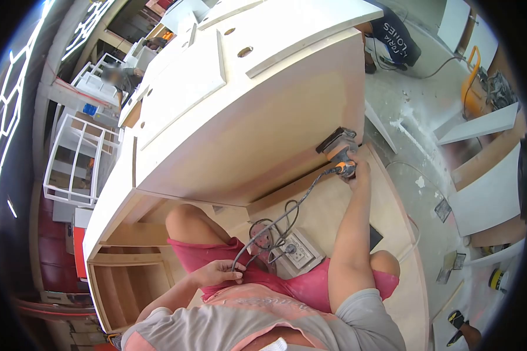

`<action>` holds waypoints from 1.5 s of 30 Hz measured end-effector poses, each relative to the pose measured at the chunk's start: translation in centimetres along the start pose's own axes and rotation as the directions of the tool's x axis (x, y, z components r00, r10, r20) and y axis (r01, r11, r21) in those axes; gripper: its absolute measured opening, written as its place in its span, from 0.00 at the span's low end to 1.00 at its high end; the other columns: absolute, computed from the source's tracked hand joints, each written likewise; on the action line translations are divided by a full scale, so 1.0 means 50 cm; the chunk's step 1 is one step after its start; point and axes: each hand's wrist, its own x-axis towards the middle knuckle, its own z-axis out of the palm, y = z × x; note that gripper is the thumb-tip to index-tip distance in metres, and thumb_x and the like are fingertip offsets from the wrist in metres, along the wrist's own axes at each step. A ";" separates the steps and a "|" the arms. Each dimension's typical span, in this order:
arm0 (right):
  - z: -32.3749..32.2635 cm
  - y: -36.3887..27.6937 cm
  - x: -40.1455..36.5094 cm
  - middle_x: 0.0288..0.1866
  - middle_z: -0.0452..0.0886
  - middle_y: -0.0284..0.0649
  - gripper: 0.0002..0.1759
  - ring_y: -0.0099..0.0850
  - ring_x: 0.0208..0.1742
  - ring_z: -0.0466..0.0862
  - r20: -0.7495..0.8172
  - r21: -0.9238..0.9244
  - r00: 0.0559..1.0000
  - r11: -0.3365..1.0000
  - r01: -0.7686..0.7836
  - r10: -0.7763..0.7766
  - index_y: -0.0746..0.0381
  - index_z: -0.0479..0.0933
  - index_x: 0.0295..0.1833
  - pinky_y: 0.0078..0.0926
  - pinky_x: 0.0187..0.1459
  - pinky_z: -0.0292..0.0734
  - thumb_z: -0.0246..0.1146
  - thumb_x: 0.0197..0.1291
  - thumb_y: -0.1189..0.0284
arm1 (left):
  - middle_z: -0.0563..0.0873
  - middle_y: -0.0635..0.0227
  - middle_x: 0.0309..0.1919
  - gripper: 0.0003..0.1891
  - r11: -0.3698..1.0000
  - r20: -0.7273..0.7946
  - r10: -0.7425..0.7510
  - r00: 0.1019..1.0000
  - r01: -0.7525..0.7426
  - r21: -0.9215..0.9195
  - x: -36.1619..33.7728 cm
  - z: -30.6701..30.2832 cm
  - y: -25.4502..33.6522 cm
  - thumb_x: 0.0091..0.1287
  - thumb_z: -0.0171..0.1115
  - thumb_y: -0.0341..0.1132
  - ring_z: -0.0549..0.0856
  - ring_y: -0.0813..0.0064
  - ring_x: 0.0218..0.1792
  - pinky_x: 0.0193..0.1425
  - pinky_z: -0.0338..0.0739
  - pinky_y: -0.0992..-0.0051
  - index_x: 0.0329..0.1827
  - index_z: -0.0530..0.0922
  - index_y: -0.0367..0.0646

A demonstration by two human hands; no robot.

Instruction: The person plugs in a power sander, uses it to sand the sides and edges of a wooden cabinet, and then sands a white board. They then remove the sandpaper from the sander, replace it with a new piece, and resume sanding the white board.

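Observation:
My right hand (359,168) grips an orange and grey electric sander (341,151). Its dark pad edge rests against the large wooden panel (257,137) near the panel's lower right corner. From the sander a grey power cord (305,198) runs back toward my lap. My left hand (223,273) is closed around that cord by my thigh. Between my legs sits a beige outlet box (300,251) with a plug in it and loops of cable about it. Beside the box lies a round pinkish disc (261,235), partly hidden by cables.
I sit inside a large wooden cabinet frame (132,257) with open compartments at left. A dark flat square (375,237) lies by my right knee. Loose white boards (480,126) and an orange machine (470,88) stand at right. Other people (395,38) are in the background.

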 end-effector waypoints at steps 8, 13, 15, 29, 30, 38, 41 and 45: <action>-0.005 0.068 0.009 0.34 0.79 0.39 0.22 0.33 0.30 0.79 0.217 -0.134 0.956 0.976 -0.171 0.198 0.58 0.73 0.43 0.39 0.32 0.75 0.67 0.46 0.57 | 0.81 0.68 0.39 0.19 0.993 -0.011 -0.082 0.997 0.083 0.089 0.009 0.019 0.041 0.65 0.59 0.35 0.79 0.78 0.42 0.50 0.73 0.76 0.57 0.69 0.37; 0.050 0.076 0.003 0.36 0.80 0.39 0.26 0.35 0.34 0.80 0.266 -0.490 0.858 0.829 -0.271 0.438 0.56 0.74 0.45 0.44 0.34 0.76 0.67 0.44 0.52 | 0.80 0.69 0.39 0.19 0.995 -0.131 -0.061 0.989 0.070 0.067 0.008 0.043 0.041 0.65 0.60 0.36 0.79 0.78 0.42 0.48 0.73 0.76 0.56 0.70 0.38; 0.069 0.110 0.019 0.36 0.80 0.39 0.27 0.36 0.34 0.80 0.302 -0.513 0.814 0.804 -0.301 0.497 0.55 0.74 0.46 0.45 0.34 0.75 0.67 0.43 0.50 | 0.81 0.67 0.37 0.20 0.954 -0.272 0.229 0.935 -0.160 0.254 -0.015 0.063 0.083 0.63 0.62 0.37 0.80 0.76 0.38 0.45 0.75 0.76 0.54 0.71 0.37; 0.135 0.182 -0.022 0.30 0.79 0.34 0.25 0.30 0.30 0.79 0.333 -0.547 0.768 0.776 -0.315 0.547 0.52 0.75 0.41 0.38 0.33 0.74 0.70 0.39 0.50 | 0.75 0.52 0.56 0.25 -0.087 0.030 0.986 0.166 0.348 0.933 -0.099 -0.355 0.326 0.69 0.44 0.48 0.70 0.52 0.58 0.64 0.60 0.63 0.61 0.69 0.39; 0.141 0.195 -0.033 0.30 0.79 0.34 0.25 0.30 0.30 0.79 0.294 -0.559 0.765 0.753 -0.348 0.572 0.52 0.75 0.41 0.38 0.33 0.74 0.70 0.39 0.50 | 0.75 0.52 0.55 0.25 -0.012 -0.038 0.989 0.146 0.328 0.945 -0.099 -0.341 0.323 0.68 0.45 0.48 0.70 0.53 0.58 0.64 0.60 0.63 0.61 0.69 0.39; 0.245 0.350 -0.068 0.32 0.80 0.35 0.24 0.29 0.33 0.80 0.221 -0.706 0.775 0.645 -0.292 0.592 0.55 0.77 0.40 0.37 0.37 0.73 0.73 0.36 0.57 | 0.79 0.56 0.51 0.22 0.102 -0.090 0.995 -0.051 0.338 0.936 -0.065 -0.326 0.314 0.65 0.52 0.49 0.75 0.57 0.55 0.59 0.67 0.65 0.56 0.75 0.46; 0.273 0.412 -0.120 0.28 0.79 0.36 0.20 0.29 0.26 0.80 0.240 -0.638 0.770 0.693 -0.334 0.592 0.58 0.78 0.36 0.35 0.30 0.74 0.74 0.34 0.64 | 0.79 0.58 0.50 0.23 0.161 -0.137 0.986 -0.094 0.319 0.934 -0.059 -0.318 0.311 0.65 0.53 0.51 0.75 0.57 0.54 0.58 0.68 0.65 0.55 0.76 0.46; 0.317 0.485 -0.134 0.27 0.80 0.38 0.19 0.29 0.22 0.79 0.213 -0.695 0.856 0.689 -0.206 0.471 0.63 0.79 0.32 0.32 0.23 0.74 0.74 0.29 0.69 | 0.80 0.57 0.50 0.22 0.157 -0.128 0.986 -0.105 0.354 0.922 -0.057 -0.319 0.310 0.65 0.53 0.51 0.76 0.57 0.54 0.58 0.68 0.65 0.55 0.76 0.45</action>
